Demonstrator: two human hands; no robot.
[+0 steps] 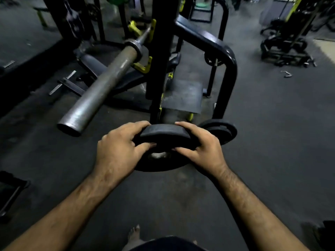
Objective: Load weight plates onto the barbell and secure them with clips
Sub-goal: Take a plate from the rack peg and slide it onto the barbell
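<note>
A black weight plate (164, 134) is gripped from both sides, my left hand (117, 147) on its left edge and my right hand (201, 147) on its right edge. It sits above a larger black plate (159, 166) lying on the floor. The bare steel barbell sleeve (101, 89) juts toward me at the upper left, its open end level with the plate and to its left. The bar rests on yellow hooks (143, 67) of the rack. No clip is in sight.
The black rack upright (159, 57) and a curved black frame (228, 69) stand just behind the plates. More plates (221, 130) lie at the frame's foot. A bench (94, 66) sits under the bar. My bare foot (134, 234) shows at the bottom.
</note>
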